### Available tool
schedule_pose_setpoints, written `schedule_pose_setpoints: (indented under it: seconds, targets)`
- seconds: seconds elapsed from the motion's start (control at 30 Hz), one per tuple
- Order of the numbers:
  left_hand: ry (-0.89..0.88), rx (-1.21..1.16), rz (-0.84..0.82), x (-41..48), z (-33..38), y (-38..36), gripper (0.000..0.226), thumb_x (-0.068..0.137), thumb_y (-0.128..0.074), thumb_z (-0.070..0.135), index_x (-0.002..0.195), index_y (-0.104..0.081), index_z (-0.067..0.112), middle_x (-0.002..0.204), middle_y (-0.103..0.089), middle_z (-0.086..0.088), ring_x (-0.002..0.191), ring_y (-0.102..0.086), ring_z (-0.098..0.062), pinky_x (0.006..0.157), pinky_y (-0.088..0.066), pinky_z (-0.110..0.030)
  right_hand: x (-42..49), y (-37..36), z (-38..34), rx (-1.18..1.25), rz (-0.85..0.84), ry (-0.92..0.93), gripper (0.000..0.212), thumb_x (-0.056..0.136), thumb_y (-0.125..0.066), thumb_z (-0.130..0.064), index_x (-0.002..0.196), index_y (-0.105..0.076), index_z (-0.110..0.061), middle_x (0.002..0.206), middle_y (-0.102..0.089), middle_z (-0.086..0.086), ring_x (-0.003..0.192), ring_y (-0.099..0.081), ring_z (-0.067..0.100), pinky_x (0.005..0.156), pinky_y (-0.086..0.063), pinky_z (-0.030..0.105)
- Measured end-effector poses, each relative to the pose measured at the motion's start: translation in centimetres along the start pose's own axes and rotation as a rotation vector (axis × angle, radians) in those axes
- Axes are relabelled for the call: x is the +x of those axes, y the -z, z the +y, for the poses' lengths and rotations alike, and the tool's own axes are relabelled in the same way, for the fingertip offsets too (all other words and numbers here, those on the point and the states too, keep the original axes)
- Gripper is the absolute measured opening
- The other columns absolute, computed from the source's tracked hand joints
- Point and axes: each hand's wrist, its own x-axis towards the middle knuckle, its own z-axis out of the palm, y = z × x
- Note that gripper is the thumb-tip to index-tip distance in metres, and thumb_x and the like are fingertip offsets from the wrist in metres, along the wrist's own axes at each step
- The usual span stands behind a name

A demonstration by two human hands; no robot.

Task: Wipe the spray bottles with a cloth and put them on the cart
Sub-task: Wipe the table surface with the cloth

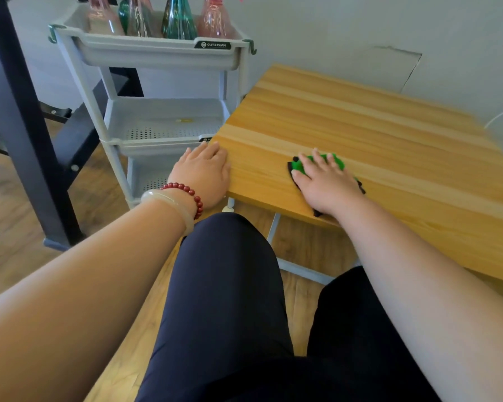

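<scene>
Pressing cloth [336, 162] under spread right grip [324, 181] near tabletop's [375, 134] front edge, spread left grip [204, 172] on corner; could drag it off.

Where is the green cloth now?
In the head view, the green cloth lies on the wooden table near its front edge, under the right hand.

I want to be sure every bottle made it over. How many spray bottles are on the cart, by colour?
Pink bottles: 3 (one is pale, nearly clear)
Green bottles: 2 (one is partly hidden behind a pink one)
Total: 5, all in the top tray of the cart; none on the table.
</scene>
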Motion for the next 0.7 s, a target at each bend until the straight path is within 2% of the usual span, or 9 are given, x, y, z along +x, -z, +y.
schedule_pose_setpoints:
  seconds: [0.07, 0.13, 0.23, 0.3, 0.37, 0.43, 0.5, 0.57, 0.7]
  targets:
    - [0.027, 0.047, -0.035, 0.6, 0.4, 0.0, 0.043, 0.108, -0.025, 0.025, 0.144, -0.041, 0.009, 0.156, -0.033, -0.006, 0.150, -0.018, -0.027, 0.124, -0.006, -0.044, -0.9, -0.3, -1.1, 0.003, 0.010, 0.036, 0.058, 0.103, -0.007, -0.056, 0.156, 0.006, -0.036, 0.164, 0.014, -0.004, 0.151, 0.011, 0.025, 0.122, 0.004, 0.049]
    - [0.035, 0.038, -0.064, 1.1, 1.5, 0.2, 0.039, 0.106, -0.028, 0.021, 0.137, -0.046, 0.007, 0.150, -0.039, -0.009, 0.148, -0.023, -0.028, 0.124, -0.009, -0.046, -2.2, -0.8, -2.9, -0.011, 0.027, 0.158, 0.057, 0.103, -0.008, -0.055, 0.155, 0.006, -0.037, 0.163, 0.014, -0.006, 0.151, 0.012, 0.024, 0.121, 0.006, 0.047]
    - [-0.015, -0.011, -0.113, 0.9, 3.6, 0.3, 0.047, 0.108, -0.022, 0.029, 0.149, -0.036, 0.010, 0.163, -0.023, -0.010, 0.153, -0.011, -0.028, 0.124, -0.007, -0.045, -2.6, -1.0, -2.3, -0.013, 0.023, 0.244, 0.056, 0.103, -0.010, -0.056, 0.155, 0.004, -0.040, 0.163, 0.014, -0.009, 0.151, 0.013, 0.021, 0.121, 0.006, 0.045]
    - [-0.042, 0.026, -0.119, 0.4, 4.5, -0.2, 0.053, 0.108, -0.019, 0.037, 0.155, -0.025, 0.015, 0.166, -0.012, -0.006, 0.154, -0.005, -0.025, 0.123, -0.002, -0.044, -2.2, -0.6, 0.6, -0.011, 0.017, 0.166, 0.058, 0.101, -0.008, -0.059, 0.155, 0.005, -0.041, 0.163, 0.013, -0.008, 0.152, 0.010, 0.023, 0.122, 0.004, 0.046]
    - [-0.040, 0.087, -0.109, 0.1, 4.7, -0.8, 0.056, 0.107, -0.016, 0.044, 0.158, -0.017, 0.020, 0.167, -0.007, -0.003, 0.154, -0.002, -0.024, 0.123, 0.000, -0.044, -1.8, -0.2, 4.2, 0.020, 0.008, -0.020, 0.059, 0.102, -0.009, -0.059, 0.156, 0.003, -0.038, 0.164, 0.011, -0.005, 0.152, 0.009, 0.024, 0.123, 0.001, 0.047]
    - [-0.015, 0.110, -0.122, 0.3, 4.9, -0.9, 0.057, 0.107, -0.016, 0.045, 0.158, -0.015, 0.021, 0.167, -0.006, -0.003, 0.154, -0.001, -0.024, 0.123, -0.001, -0.046, -1.7, 0.2, 6.4, 0.063, 0.001, -0.190, 0.059, 0.103, -0.011, -0.056, 0.157, 0.001, -0.035, 0.165, 0.011, -0.004, 0.152, 0.009, 0.025, 0.123, -0.001, 0.048]
    - [-0.008, 0.109, -0.140, 0.5, 5.7, -0.7, 0.056, 0.107, -0.018, 0.042, 0.158, -0.016, 0.017, 0.167, -0.006, -0.005, 0.154, -0.001, -0.026, 0.123, -0.001, -0.047, -1.7, 0.1, 6.4, 0.069, 0.009, -0.256, 0.059, 0.104, -0.011, -0.054, 0.158, 0.001, -0.033, 0.165, 0.012, -0.003, 0.152, 0.011, 0.025, 0.123, 0.001, 0.050]
    - [-0.038, 0.080, -0.153, 0.8, 7.3, -0.6, 0.055, 0.107, -0.020, 0.039, 0.157, -0.019, 0.016, 0.167, -0.007, -0.006, 0.154, -0.001, -0.026, 0.123, 0.000, -0.046, -2.1, -0.1, 4.6, 0.068, 0.030, -0.195, 0.060, 0.103, -0.009, -0.055, 0.157, 0.002, -0.033, 0.165, 0.012, -0.003, 0.152, 0.012, 0.026, 0.122, 0.003, 0.050]
    - [-0.102, -0.009, -0.167, 1.2, 11.1, -1.4, 0.051, 0.108, -0.021, 0.034, 0.156, -0.023, 0.018, 0.167, -0.004, -0.007, 0.154, 0.001, -0.024, 0.123, -0.002, -0.042, -3.0, -0.8, 3.1, 0.037, 0.020, 0.064, 0.059, 0.103, -0.011, -0.057, 0.156, 0.002, -0.038, 0.164, 0.014, -0.009, 0.151, 0.013, 0.022, 0.121, 0.005, 0.045]
